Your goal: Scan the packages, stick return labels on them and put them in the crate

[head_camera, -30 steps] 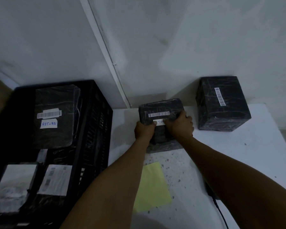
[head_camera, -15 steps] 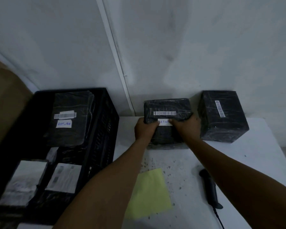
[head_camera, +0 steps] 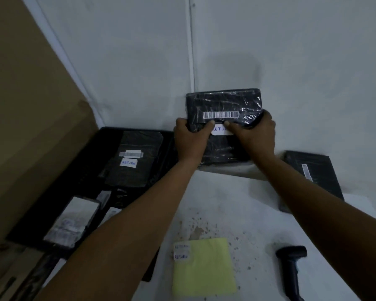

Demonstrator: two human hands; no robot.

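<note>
Package (head_camera: 224,105), black and film-wrapped, with a barcode strip (head_camera: 221,115) and a white RETURN label (head_camera: 221,131) on its facing side, is held up off the white table (head_camera: 258,213) in front of the wall. Left hand (head_camera: 190,141) grips its left edge and right hand (head_camera: 256,135) its right edge, thumbs pressed on the front near the label. Black crate (head_camera: 108,135) with labelled packages stands to the left; a second package (head_camera: 313,170), yellow label sheet (head_camera: 204,268) and scanner (head_camera: 291,263) lie on the table.
</note>
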